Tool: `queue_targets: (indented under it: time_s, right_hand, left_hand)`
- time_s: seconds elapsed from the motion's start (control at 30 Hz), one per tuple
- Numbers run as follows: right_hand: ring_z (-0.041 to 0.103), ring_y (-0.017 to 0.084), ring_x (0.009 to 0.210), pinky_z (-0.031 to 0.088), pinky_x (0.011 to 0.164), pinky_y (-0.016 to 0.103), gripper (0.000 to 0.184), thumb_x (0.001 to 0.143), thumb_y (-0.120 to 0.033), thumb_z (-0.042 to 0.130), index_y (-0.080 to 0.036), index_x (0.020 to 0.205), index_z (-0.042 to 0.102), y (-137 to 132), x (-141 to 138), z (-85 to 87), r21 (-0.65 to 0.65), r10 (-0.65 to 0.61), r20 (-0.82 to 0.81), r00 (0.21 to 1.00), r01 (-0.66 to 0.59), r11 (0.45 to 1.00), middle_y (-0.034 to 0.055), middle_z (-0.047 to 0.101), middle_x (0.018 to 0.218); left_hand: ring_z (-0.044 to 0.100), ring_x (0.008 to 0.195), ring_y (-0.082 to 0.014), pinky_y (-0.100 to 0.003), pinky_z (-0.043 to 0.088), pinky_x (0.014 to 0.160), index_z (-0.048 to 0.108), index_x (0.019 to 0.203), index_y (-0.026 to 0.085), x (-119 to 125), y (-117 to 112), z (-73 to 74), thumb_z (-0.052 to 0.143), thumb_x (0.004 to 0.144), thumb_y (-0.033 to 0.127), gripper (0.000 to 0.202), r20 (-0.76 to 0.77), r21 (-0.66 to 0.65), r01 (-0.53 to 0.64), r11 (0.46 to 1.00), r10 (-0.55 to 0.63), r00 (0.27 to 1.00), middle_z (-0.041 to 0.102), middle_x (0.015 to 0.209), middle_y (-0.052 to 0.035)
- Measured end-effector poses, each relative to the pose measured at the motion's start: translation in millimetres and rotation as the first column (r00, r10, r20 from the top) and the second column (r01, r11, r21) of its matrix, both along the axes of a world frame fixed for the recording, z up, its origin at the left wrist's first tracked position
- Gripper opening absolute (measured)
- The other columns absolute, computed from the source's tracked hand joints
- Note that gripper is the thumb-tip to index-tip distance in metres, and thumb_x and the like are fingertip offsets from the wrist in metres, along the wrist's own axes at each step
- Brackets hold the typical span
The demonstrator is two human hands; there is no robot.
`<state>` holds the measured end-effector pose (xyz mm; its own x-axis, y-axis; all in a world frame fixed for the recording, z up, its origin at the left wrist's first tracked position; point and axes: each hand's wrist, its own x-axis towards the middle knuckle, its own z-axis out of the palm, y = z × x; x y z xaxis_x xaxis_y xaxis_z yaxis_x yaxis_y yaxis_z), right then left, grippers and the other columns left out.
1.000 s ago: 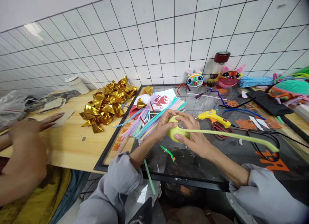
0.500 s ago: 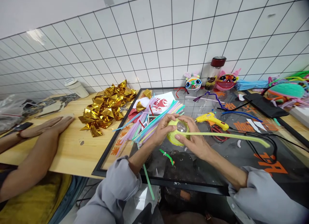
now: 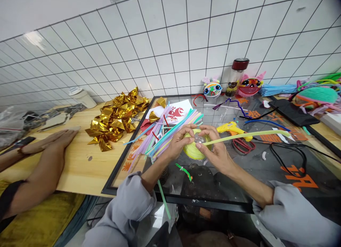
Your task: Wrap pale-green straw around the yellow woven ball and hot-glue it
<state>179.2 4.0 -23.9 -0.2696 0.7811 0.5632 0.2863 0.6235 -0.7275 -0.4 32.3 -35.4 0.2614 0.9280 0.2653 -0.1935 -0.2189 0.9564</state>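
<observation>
While both hands close around the yellow-wrapped ball (image 3: 193, 152), its loose yellow strip (image 3: 255, 135) trails off to the person's right, so the right hand (image 3: 218, 154) is much the nearer to the free end. The left hand (image 3: 178, 144) grips the ball from its left side, fingers curled over the far edge and thumb laid near the top. The right hand grasps it from the opposite side, with the strip passing by its thumb and across its fingers; how tightly the strip is pinched there, I cannot tell. The ball sits between the two hands, over the dark glass sheet (image 3: 157, 183), and a bare clear patch (image 3: 199, 138) shows at its top, right between the thumbs.

The strip's long axis runs outward from that patch, rising slightly in the view and bending down at the tip. It crosses in front of the yellow glue gun (image 3: 229, 127) (whether it touches the handle is not clear), with red-handled scissors (image 3: 243, 147) just beside. On the left hand's side lies a bundle of pastel strips (image 3: 184, 127)
</observation>
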Motion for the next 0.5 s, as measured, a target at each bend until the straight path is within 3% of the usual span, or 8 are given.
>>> queue_targets:
  time_s: [0.13, 0.5]
  right_hand:
    - [0.050, 0.030, 0.131, 0.043, 0.111, 0.054, 0.035, 0.099, -0.048, 0.054, -0.026, 0.125, 0.055, 4.4, -1.1, 0.4, -0.014, 0.018, 0.046, 0.999, -0.018, 1.000, 0.0130, 0.052, 0.133]
    - [0.049, 0.029, 0.134, 0.041, 0.114, 0.053, 0.032, 0.098, -0.047, 0.057, -0.027, 0.122, 0.056, 8.9, -1.2, 0.9, -0.016, 0.088, 0.079, 0.993, -0.087, 0.996, 0.0124, 0.053, 0.134]
  left_hand:
    - [0.052, 0.135, -0.0299, -0.042, 0.034, 0.115, 0.063, 0.078, 0.020, -0.4, -0.2, 1.3, 0.070, 0.073, 0.025, 0.011, -0.022, 0.022, 0.002, 1.000, -0.001, 1.000, 0.065, 0.130, -0.0060]
    - [0.052, 0.135, -0.0293, -0.044, 0.034, 0.117, 0.063, 0.079, 0.020, -0.2, 0.2, 0.7, 0.071, 0.075, 0.031, 0.014, -0.071, 0.043, -0.021, 0.999, 0.024, 0.997, 0.064, 0.129, -0.0067]
